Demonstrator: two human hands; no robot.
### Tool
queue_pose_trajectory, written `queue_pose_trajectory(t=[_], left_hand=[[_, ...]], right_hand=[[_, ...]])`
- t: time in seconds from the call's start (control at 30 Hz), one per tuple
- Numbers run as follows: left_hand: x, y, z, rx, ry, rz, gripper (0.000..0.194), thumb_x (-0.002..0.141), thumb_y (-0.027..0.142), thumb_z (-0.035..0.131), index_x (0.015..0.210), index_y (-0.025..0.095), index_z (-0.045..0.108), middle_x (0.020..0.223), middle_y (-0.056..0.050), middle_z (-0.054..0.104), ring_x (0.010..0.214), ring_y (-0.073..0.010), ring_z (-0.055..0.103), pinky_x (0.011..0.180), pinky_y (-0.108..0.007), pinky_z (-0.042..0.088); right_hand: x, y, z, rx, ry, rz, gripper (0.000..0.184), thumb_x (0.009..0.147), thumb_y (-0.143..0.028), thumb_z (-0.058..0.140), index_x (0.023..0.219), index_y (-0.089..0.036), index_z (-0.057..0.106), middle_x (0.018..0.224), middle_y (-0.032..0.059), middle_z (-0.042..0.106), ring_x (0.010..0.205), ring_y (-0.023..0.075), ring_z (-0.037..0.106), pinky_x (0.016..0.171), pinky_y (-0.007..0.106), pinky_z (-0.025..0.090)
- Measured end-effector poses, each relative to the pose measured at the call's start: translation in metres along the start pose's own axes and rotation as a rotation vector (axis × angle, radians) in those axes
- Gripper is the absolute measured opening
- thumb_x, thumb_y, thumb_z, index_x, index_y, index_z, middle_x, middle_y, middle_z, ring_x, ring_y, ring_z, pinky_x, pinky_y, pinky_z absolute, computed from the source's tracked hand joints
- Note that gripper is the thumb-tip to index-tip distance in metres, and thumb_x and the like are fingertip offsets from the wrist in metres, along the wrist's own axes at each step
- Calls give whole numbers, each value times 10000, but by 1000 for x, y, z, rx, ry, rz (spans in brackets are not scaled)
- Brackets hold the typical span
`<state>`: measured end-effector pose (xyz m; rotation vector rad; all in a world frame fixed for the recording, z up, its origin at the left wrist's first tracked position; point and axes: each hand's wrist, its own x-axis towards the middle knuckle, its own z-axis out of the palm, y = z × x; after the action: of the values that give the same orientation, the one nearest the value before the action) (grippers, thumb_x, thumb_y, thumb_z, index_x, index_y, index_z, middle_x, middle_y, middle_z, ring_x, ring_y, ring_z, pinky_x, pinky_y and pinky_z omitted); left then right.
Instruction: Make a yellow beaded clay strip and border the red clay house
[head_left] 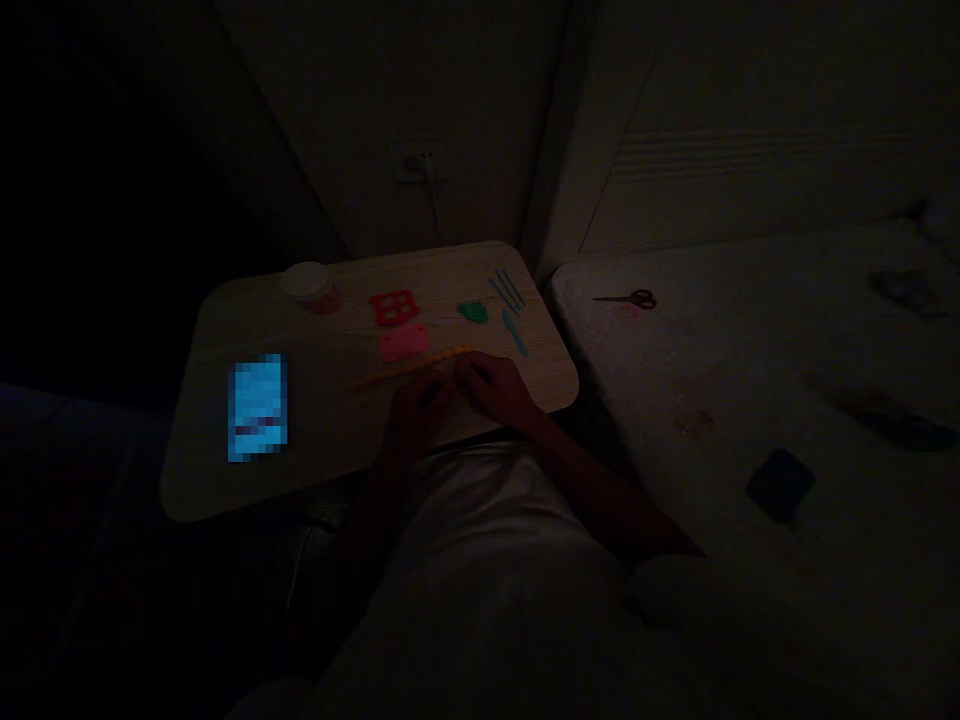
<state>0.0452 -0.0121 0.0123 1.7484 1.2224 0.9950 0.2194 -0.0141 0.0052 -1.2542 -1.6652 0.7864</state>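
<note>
Both hands meet close together at the near edge of a small wooden table, in very dim light. My left hand (420, 400) has its fingers curled inward; what they hold, if anything, is too dark to make out. Beside it, my right hand (496, 385) is also closed, fingertips pinched near the left one's. Just beyond them lies a long, thin yellow-orange strip (390, 375). Farther back are a pink flat piece (405, 343), a red frame-like piece (394, 307) with square openings and a small green piece (473, 312).
On the table (322, 420) are a lidded tub (311, 288), a bright blurred screen (258, 408), thin blue sticks (508, 291) and a blue knife-shaped tool (514, 332). Scissors (628, 299) and a dark object (780, 485) lie on the pale surface at right. A socket (417, 161) holds a plugged cable.
</note>
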Motion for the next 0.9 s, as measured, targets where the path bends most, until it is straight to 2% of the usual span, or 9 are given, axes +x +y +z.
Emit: queue_pose_trajectory(t=[0.47,0.9], left_hand=[[0,-2,0,7,-4,7,243,869,413,601,831,187,682,770,-8,678,736,-172,600,700,-274,479],[-1,-1,0,-6,1,1,250,870,416,605,794,184,662,748,1,656,714,-159,574,675,-259,467]], right_hand=[[0,-2,0,-18,7,11,272,966,-353,522,858,-182,704,779,22,704,718,156,627,666,250,423],[0,0,0,-15,1,-4,252,964,-335,530,874,-178,706,807,29,705,743,163,640,708,256,451]])
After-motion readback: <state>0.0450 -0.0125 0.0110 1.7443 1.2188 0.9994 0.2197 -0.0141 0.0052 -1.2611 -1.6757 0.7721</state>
